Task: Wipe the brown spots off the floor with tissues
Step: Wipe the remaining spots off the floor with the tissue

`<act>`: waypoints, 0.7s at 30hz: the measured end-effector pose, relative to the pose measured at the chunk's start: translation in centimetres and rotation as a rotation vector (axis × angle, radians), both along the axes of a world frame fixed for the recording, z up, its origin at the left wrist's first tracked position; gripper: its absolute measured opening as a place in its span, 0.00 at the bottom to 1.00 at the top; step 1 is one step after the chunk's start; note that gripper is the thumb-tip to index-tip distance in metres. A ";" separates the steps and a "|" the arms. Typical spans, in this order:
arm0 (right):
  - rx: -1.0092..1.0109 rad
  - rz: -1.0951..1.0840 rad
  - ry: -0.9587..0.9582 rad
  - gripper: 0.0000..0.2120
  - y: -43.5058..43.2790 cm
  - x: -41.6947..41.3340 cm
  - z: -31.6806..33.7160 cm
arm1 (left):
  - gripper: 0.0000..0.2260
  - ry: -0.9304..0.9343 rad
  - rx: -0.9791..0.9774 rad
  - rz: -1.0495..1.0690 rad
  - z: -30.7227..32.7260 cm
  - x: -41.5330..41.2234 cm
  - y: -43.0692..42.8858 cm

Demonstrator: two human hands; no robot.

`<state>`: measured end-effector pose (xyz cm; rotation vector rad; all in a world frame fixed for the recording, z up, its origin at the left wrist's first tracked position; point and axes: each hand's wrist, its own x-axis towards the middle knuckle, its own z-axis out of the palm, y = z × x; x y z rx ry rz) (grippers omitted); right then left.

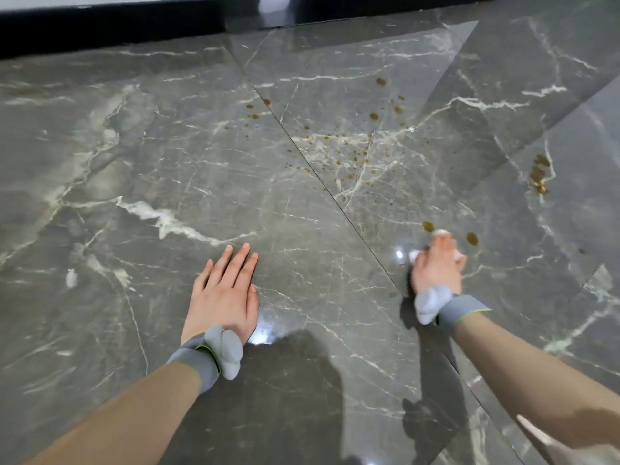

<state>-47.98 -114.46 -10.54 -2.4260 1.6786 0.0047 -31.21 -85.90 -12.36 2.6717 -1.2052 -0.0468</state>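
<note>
The glossy grey marble-veined floor point(134, 162) fills nearly everything I see. A black skirting strip point(100, 28) runs along its far edge and is cut off by the top of the view. My own shadow darkens the tiles between my forearms.

My left hand point(224, 293) lies flat on the floor, fingers straight and close together, holding nothing. My right hand point(434, 266) is blurred. It presses down on a crumpled white tissue point(415, 255), which shows only in bits beside and ahead of my fingers, the rest hidden under my palm. I cannot tell whether my grip curls round the wad or just lies spread over it.

Small brown spots point(373, 116) are scattered across the tiles ahead of my right hand, many too fine to count. A bigger brown smear point(539, 176) sits far right. Two round brown drops point(472, 238) lie just beside the tissue, one on each side.

A grey wristband point(194, 359) with a soft grey pouch wraps each wrist.
</note>
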 end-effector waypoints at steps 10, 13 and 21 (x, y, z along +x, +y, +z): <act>-0.041 0.851 -0.015 0.27 9.0 3.8 -0.4 | 0.24 0.018 0.004 -0.001 0.0 0.1 0.2; -0.092 0.400 -0.018 0.26 3.6 0.2 -1.0 | 0.24 0.016 0.008 0.008 -0.1 0.1 0.2; -0.088 0.246 -0.111 0.29 8.6 4.1 -0.2 | 0.23 0.002 -0.011 0.008 -0.1 0.0 0.1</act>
